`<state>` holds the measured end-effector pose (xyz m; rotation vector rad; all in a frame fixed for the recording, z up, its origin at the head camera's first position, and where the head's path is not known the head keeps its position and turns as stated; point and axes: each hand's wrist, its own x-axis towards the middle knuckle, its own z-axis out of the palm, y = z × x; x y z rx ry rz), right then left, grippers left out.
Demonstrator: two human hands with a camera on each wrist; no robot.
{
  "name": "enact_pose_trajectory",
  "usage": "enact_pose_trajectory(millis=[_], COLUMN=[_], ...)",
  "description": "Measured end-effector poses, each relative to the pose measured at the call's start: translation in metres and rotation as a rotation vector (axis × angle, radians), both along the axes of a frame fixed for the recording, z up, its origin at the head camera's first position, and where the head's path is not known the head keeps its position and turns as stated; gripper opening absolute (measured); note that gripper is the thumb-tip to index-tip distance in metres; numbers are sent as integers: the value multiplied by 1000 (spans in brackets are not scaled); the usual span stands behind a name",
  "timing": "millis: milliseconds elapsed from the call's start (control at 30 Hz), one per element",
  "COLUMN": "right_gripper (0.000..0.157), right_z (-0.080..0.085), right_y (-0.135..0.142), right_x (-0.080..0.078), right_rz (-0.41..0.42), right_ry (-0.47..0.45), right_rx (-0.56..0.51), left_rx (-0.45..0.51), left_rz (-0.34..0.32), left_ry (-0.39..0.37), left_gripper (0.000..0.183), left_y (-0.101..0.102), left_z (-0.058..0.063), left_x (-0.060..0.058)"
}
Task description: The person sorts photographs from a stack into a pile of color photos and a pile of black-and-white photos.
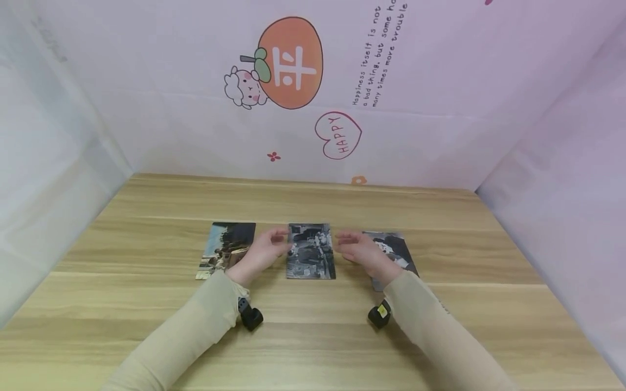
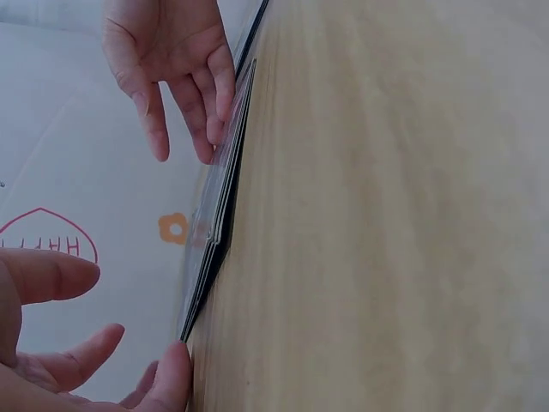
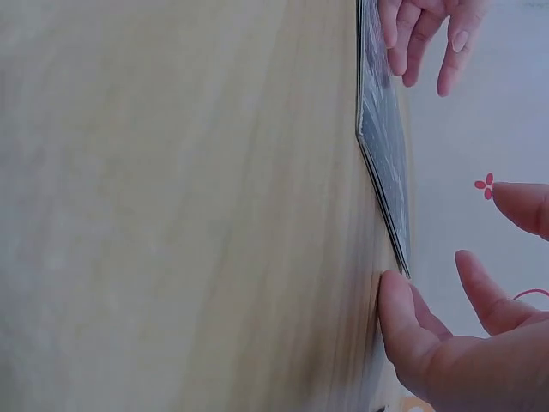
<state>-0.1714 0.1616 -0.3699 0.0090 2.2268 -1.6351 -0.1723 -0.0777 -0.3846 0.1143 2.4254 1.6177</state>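
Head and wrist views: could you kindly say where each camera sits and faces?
Head: head-worn, facing forward and down at the table; left hand, right hand and sleeves show.
Left wrist: on that wrist, facing rightward across the middle picture; both hands show.
Right wrist: on that wrist, facing leftward across it; both hands show.
Wrist views share the picture.

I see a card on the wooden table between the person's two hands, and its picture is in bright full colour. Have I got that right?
Not quite: the picture on the card is black and white, not full colour, as the head view shows. It does lie on the wooden table, between the left hand and the right hand.
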Motion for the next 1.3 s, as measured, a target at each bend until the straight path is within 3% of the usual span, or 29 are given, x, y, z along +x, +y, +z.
enact_pose_trajectory(millis=[200,500,867,1300], right_gripper=[48,47,48,45], right_z=[-1,-3,-1,1], right_y=[-3,-5,-4,-5], right_x=[1,2,1,1], right_rz=[15,26,34,47], right_ry=[7,14,9,-3], right_rx=[14,6,31,1], left_rx=[7,-1,30,45], left_rz=[12,1,-44,-26], left_ry=[-26,-2,-21,-29], left_gripper=[47,46,46,45], left_y=[0,1,1,2], left_z=[-2,-1,0,1], left_x=[1,5,5,6])
